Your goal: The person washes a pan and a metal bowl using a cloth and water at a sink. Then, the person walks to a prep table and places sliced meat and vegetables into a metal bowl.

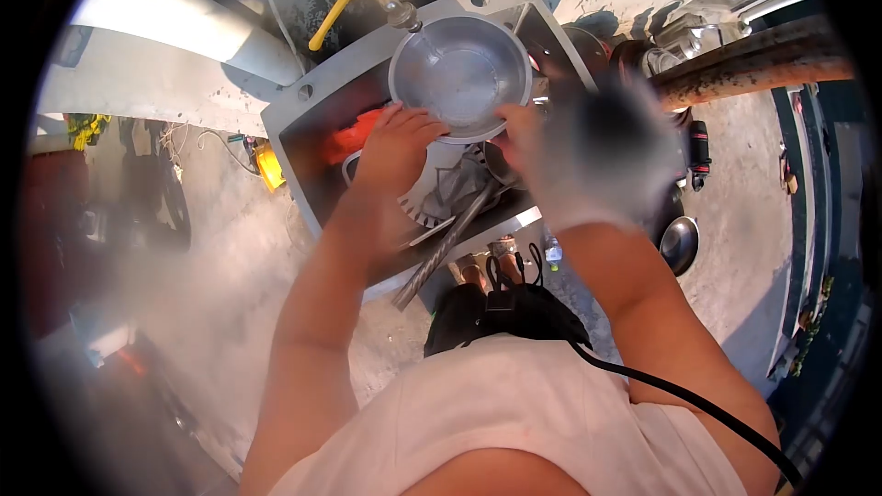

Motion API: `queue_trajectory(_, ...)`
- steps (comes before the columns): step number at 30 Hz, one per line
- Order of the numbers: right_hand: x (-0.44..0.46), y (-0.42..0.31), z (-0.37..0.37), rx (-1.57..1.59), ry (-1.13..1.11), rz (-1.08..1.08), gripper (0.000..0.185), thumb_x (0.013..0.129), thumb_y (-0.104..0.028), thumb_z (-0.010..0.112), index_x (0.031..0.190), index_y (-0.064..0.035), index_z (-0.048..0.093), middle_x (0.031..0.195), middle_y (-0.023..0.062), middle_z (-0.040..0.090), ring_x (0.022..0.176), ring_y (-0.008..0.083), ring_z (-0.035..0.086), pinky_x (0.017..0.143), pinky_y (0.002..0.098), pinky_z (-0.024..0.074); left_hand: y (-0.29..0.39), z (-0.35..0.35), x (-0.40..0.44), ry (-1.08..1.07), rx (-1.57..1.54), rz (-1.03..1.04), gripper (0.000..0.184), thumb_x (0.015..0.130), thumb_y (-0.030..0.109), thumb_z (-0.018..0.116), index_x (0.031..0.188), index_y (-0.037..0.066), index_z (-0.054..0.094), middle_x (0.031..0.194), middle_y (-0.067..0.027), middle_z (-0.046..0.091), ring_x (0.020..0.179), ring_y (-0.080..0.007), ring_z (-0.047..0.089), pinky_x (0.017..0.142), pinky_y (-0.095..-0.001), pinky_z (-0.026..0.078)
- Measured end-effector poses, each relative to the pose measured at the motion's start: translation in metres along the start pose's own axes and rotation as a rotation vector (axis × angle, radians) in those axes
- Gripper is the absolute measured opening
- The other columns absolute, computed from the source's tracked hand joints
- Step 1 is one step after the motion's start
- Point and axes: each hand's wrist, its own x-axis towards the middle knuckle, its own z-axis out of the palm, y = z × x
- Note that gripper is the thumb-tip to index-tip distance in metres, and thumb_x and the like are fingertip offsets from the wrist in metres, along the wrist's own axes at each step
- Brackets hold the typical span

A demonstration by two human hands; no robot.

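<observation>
While your left hand (397, 149) and right hand (520, 132) are pinching the metal bowl (459, 83) by its near rim, uneven support is risking tilt and spillage into the sink (344, 76).

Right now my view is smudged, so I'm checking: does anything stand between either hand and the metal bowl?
Nothing visible does: the left hand and right hand meet the near side of the bowl; the tap is at its far side. A blur hides part of the right hand.

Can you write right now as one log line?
left hand: holding bowl | right hand: holding bowl | bowl: under tap, over sink
</observation>
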Motion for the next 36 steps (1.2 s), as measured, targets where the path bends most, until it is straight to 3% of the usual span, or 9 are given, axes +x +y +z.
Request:
queue_trajectory(10,-0.002,-0.009,0.003,-0.086,-0.118,0.186,0.04,0.077,0.0,0.049,0.116,-0.0005,0.044,0.103,0.0164,0.057,0.087,0.0285,0.063,0.067,0.0455,0.0568,-0.021,0.002,0.02,0.501,-0.209,-0.621,0.047,0.077,0.001,0.053,0.123,0.008,0.049,0.128,-0.0146,0.047,0.107,-0.0321,0.055,0.093,-0.0411,0.043)
queue_trajectory(14,-0.002,-0.011,0.008,-0.141,-0.141,0.064,0.043,0.076,0.0,0.048,0.119,0.0004,0.044,0.105,0.0192,0.058,0.091,0.0298,0.062,0.073,0.0447,0.0551,0.0,0.026,0.017,0.36,-1.581,-1.071,0.044,0.08,0.007,0.053,0.124,0.005,0.044,0.119,-0.0141,0.053,0.102,-0.0261,0.057,0.089,-0.0397,0.048)
queue_trajectory(19,-0.014,-0.015,0.018,-1.435,0.109,-1.415,0.057,0.08,-0.016,0.061,0.132,-0.0069,0.039,0.121,0.0166,0.054,0.107,0.0311,0.056,0.094,0.0452,0.041,0.016,0.043,0.011,0.546,-1.769,-1.165,0.034,0.082,0.014,0.054,0.114,0.003,0.048,0.106,-0.0121,0.057,0.096,-0.0248,0.059,0.084,-0.0366,0.05)
queue_trajectory(23,-0.021,-0.009,0.028,-1.608,-0.721,-0.557,0.059,0.079,-0.027,0.063,0.132,-0.0127,0.041,0.134,0.0081,0.045,0.12,0.0259,0.047,0.102,0.0436,0.0336,0.007,0.037,0.013,0.595,-1.701,-1.179,0.033,0.081,0.015,0.055,0.111,0.004,0.048,0.1,-0.0092,0.058,0.09,-0.0225,0.06,0.078,-0.0358,0.051)
queue_trajectory(25,0.017,-0.016,-0.006,-1.857,-0.92,-1.382,0.047,0.082,-0.03,0.058,0.126,-0.0153,0.05,0.136,0.0028,0.044,0.126,0.0211,0.04,0.104,0.0408,0.0299,0.009,0.026,0.01,0.574,-1.649,-1.176,0.032,0.081,0.015,0.055,0.11,0.004,0.048,0.098,-0.0084,0.058,0.088,-0.0211,0.06,0.075,-0.0353,0.052)
queue_trajectory(28,0.03,-0.03,-0.005,-2.212,-0.519,-1.534,0.047,0.077,-0.032,0.061,0.121,-0.0163,0.055,0.134,0.0009,0.046,0.125,0.0175,0.042,0.106,0.0397,0.029,0.016,0.016,0.011,0.578,-1.566,-1.179,0.034,0.08,0.015,0.056,0.112,0.006,0.047,0.097,-0.0077,0.058,0.09,-0.0199,0.059,0.073,-0.0363,0.051)
queue_trajectory(32,-0.025,-0.014,0.048,-1.518,-0.742,-0.354,0.045,0.076,-0.028,0.06,0.12,-0.0157,0.056,0.135,0.001,0.046,0.126,0.0178,0.04,0.108,0.0397,0.026,-0.003,0.048,0.007,0.707,-1.738,-0.973,0.039,0.079,0.013,0.055,0.117,0.01,0.044,0.102,-0.0074,0.057,0.095,-0.0205,0.058,0.079,-0.0372,0.051)
queue_trajectory(34,0.013,-0.018,0.012,-1.694,-0.982,-1.45,0.038,0.078,-0.022,0.056,0.115,-0.0146,0.059,0.131,0.002,0.05,0.125,0.0181,0.042,0.109,0.0399,0.0253,-0.001,0.043,-0.008,0.628,-1.775,-0.958,0.041,0.078,0.012,0.055,0.118,0.011,0.043,0.102,-0.0071,0.056,0.096,-0.0207,0.058,0.081,-0.0378,0.05)
queue_trajectory(36,0.04,-0.024,0.002,-1.918,-0.878,-1.551,0.038,0.078,-0.019,0.056,0.115,-0.0147,0.059,0.13,0.0027,0.051,0.123,0.0177,0.044,0.108,0.0409,0.0265,0.016,0.008,0.006,0.729,-1.645,-1.038,0.034,0.078,0.012,0.054,0.111,0.009,0.047,0.099,-0.0066,0.057,0.094,-0.0197,0.058,0.083,-0.036,0.048)
